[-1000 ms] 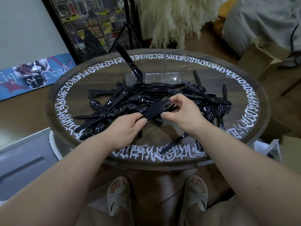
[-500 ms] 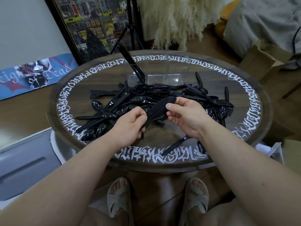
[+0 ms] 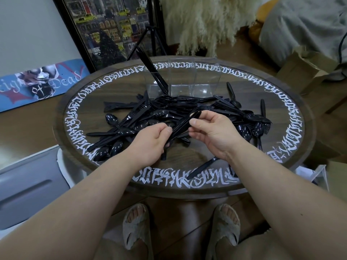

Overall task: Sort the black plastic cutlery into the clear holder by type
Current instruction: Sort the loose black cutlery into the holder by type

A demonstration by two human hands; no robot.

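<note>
A: What are the hands doing?
B: The left hand [image 3: 150,141] and right hand [image 3: 210,132] both pinch one small bundle of black knives [image 3: 183,125] above the round counter [image 3: 187,154].
A: And the holder?
B: One clear holder [image 3: 187,81], three compartments, far side; one knife [image 3: 152,69] leans in its left compartment, cutlery pile [image 3: 169,109] just in front.

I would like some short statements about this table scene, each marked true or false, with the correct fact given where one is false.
1. Both hands hold one bundle of cutlery. True: the left hand grips its lower end and the right hand pinches its upper end.
2. The holder is full of spoons. False: only one or two black pieces lean in its left compartment; the other compartments look empty.
3. A pile of cutlery lies on the table, in front of the holder. True.
4. All cutlery is in the pile. False: one piece lies apart near the front rim.
</note>
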